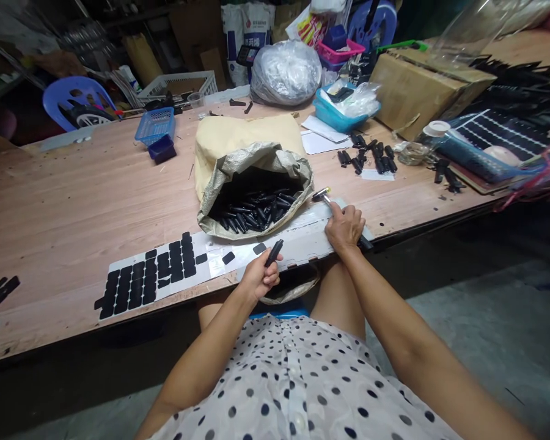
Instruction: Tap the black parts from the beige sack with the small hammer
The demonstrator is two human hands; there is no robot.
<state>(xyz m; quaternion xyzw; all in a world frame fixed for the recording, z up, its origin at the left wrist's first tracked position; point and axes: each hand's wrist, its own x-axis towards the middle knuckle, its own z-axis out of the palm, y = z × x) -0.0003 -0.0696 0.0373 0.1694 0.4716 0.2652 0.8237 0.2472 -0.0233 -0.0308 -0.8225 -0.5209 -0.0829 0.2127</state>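
My left hand point(257, 276) is closed around a small black plastic part point(274, 253), its tip sticking up past the fingers, just over the table's front edge. A small hammer point(321, 194) is gripped in my right hand point(345, 227); its metal head with a yellow end points away from me, and the black handle shows below the hand. Between and beyond my hands lies an open woven sack point(206, 211), filled with many similar black parts point(256, 211). White sheets lie under the sack's mouth, and black rounded pads point(137, 284) stick in rows on their left end.
At the back left stand a blue basket point(154, 125) and a dark blue box point(162, 150). Loose black pieces point(379, 157) lie to the right, near a blue bowl point(337, 116) and a cardboard box point(421, 88). A filled plastic bag point(286, 73) sits behind the sack.
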